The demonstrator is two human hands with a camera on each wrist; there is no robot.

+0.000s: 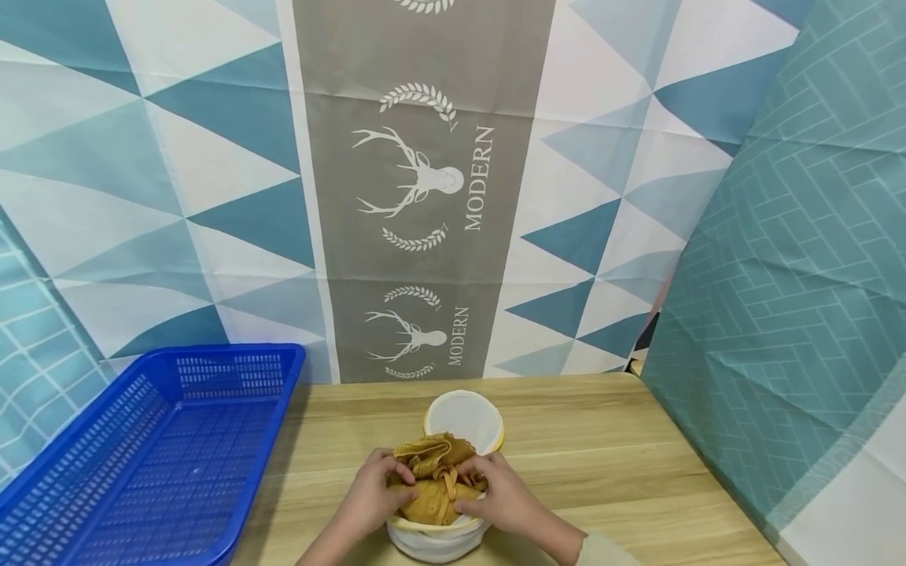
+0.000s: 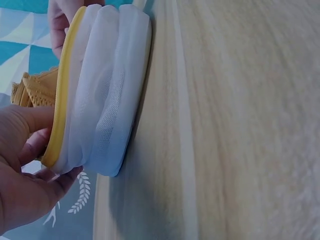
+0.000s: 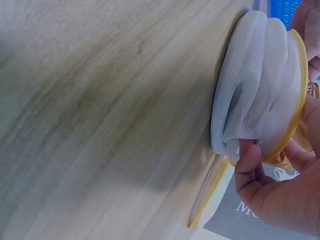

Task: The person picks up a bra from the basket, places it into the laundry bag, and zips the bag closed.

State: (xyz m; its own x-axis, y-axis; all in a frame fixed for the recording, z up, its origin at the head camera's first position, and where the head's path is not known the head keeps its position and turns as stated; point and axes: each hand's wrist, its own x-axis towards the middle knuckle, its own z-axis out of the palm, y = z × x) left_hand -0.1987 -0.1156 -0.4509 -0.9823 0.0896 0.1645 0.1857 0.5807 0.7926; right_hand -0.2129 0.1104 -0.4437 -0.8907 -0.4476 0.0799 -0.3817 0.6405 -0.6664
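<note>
A round white mesh laundry bag (image 1: 435,545) with a yellow zipped rim stands on the table, its round lid (image 1: 464,418) folded open at the back. Bunched inside and rising above the rim is a mustard-yellow bra (image 1: 429,501) with lacy edges and thin straps. My left hand (image 1: 378,489) grips the bag's left side, thumb and index over the rim at the bra, other fingers outside against the mesh. At the right side, my right hand (image 1: 501,495) holds the bag likewise; in the right wrist view its outer fingers (image 3: 248,162) curl against the mesh wall.
A large blue plastic basket (image 1: 244,479) stands to the left on the wood-patterned table (image 1: 602,472). Patterned cloth (image 1: 418,181) hangs along the table's back edge, and a teal cloth (image 1: 800,259) hangs along the right side.
</note>
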